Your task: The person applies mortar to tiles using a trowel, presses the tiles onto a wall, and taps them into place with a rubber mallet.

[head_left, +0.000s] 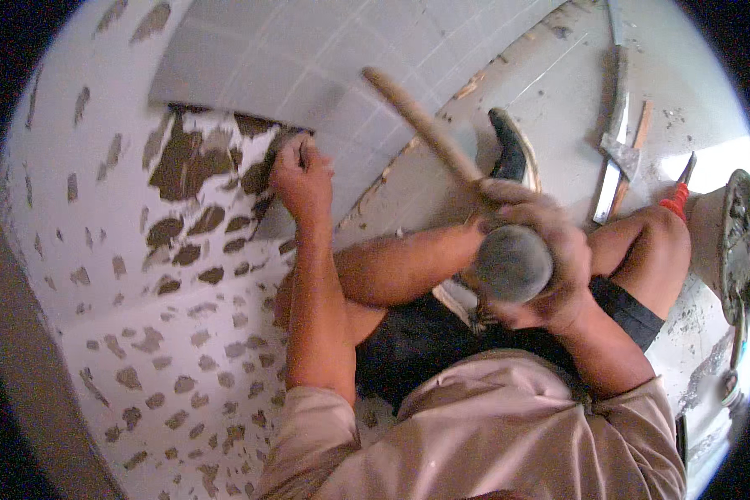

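Holding: right hand (562,250), fingers wrapped firmly around the head end of the mallet (515,265).
Mallet: above the person's lap, its round grey face turned upward inside the curl of the fingers; the handle (425,128) slants away to the upper left, its free end well apart from the left hand (302,177).
Weight: likely heavy at the head, light along the wood.
Feel: head probably dense rubber, dull and not slippery; handle stiff; neither seems fragile.
Hold point: far along the handle for swing, around the head for close control.
Left fingers: curled and blurred, beside the edge of the grey tile (308,75); cannot tell whether they grip anything.
Beside them: dark patches (183,158) in white wall.
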Action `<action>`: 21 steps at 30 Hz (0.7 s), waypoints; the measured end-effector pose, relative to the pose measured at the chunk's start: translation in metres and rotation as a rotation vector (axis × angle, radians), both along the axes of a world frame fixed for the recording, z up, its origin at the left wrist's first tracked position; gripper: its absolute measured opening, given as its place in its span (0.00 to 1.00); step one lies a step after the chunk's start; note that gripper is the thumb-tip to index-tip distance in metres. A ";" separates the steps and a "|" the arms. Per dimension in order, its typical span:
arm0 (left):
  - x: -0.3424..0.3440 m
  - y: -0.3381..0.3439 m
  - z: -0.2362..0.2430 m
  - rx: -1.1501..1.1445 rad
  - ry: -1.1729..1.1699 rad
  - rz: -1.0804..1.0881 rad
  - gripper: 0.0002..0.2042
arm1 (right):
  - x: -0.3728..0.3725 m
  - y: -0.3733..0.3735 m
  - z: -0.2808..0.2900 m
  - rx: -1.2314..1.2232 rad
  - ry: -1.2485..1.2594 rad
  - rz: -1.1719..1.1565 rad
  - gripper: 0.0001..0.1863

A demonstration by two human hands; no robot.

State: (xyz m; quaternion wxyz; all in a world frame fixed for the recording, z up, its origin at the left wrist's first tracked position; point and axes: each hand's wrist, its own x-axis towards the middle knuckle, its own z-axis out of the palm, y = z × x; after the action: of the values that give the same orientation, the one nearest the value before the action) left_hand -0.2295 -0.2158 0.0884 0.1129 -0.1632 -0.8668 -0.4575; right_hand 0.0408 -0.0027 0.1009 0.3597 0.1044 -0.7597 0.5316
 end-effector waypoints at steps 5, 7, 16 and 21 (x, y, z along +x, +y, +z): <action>0.004 -0.010 -0.024 -0.039 -0.027 0.100 0.09 | 0.021 -0.007 -0.025 -0.109 -0.007 -0.145 0.35; -0.011 -0.025 -0.030 -0.070 0.210 0.019 0.09 | 0.025 -0.015 -0.019 -0.189 -0.102 -0.153 0.35; -0.010 0.003 -0.028 0.086 0.042 0.008 0.09 | 0.029 -0.028 -0.021 -0.298 -0.265 -0.154 0.35; -0.014 0.002 -0.034 -0.098 0.198 0.038 0.07 | 0.030 -0.036 -0.018 -0.476 -0.489 -0.182 0.36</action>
State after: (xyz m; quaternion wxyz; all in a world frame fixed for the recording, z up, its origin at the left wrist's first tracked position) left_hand -0.2430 -0.2135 0.0540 0.1986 -0.1965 -0.8756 -0.3941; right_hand 0.0709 -0.0382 0.0830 0.2274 -0.1809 -0.6842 0.6689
